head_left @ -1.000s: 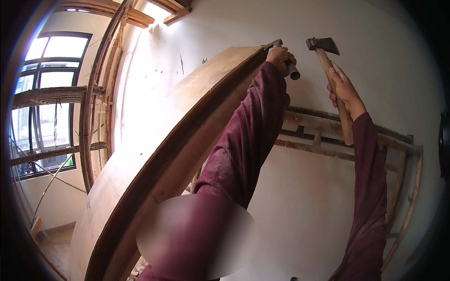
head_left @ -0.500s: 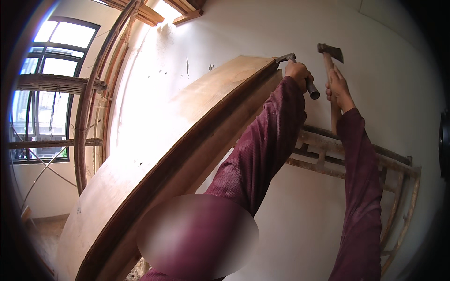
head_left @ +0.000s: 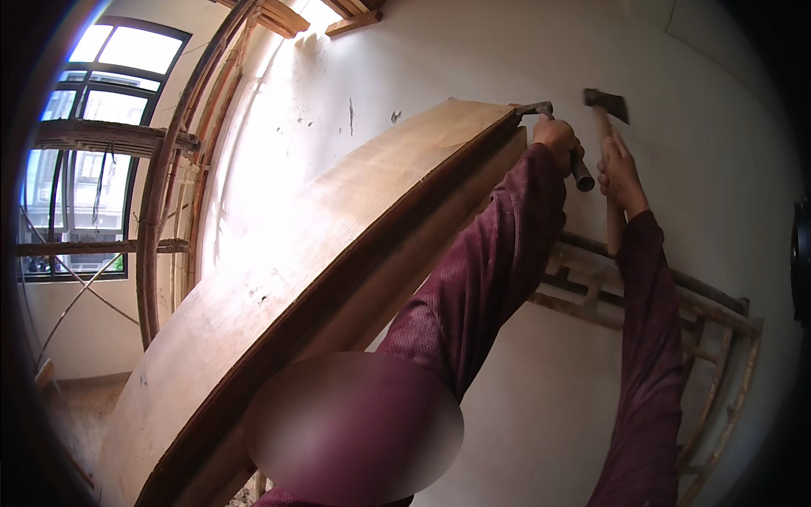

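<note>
Left hand [head_left: 555, 145] grips a metal tool [head_left: 583, 174] at the wooden panel [head_left: 355, 215]'s top corner — right hand [head_left: 622, 173], just rightward, clasps an upright hatchet [head_left: 606, 104]

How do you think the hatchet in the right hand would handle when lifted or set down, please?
The hatchet would probably feel head-heavy, since its dark, metal-looking head sits atop a slim wooden handle. It should stay stiff, as the handle looks straight and solid. Laid down, it seems unlikely to roll far, because the flared head juts out sideways.
</note>
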The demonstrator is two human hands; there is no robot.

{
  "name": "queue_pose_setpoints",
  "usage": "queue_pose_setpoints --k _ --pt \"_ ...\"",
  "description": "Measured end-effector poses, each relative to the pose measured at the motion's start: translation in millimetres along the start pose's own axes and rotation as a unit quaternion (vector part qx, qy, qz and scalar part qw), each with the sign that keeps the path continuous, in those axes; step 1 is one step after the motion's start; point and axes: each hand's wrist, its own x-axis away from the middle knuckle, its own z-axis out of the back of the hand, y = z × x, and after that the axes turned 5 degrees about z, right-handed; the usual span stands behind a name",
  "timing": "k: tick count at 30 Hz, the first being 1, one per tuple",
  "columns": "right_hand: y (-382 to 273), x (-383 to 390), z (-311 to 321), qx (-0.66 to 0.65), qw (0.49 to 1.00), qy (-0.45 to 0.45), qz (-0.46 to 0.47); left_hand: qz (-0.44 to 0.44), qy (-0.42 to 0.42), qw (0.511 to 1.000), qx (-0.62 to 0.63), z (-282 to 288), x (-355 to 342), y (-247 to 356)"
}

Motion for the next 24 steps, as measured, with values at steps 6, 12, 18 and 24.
queue_pose_setpoints --k 6,12,18,24 --pt "-12.1 16.4 -7.4 0.055 0.99 -0.128 -0.01 0.011 -0.024 0.999 0.02 4.8 1.4 -5.3" --pt "-2.7 -3.1 -0.3 -0.041 0.991 0.126 0.033 0.003 -0.035 0.998 -0.053 -2.8 -1.6 3.7" --pt "-9.9 27.9 -11.9 0.064 0.989 -0.137 -0.006 0.018 -0.079 0.997 -0.002 0.9 -1.4 -8.7" --pt "3.6 2.3 1.1 -0.067 0.987 0.143 0.029 0.055 -0.097 0.993 -0.022 -65.7 -24.6 -27.8"
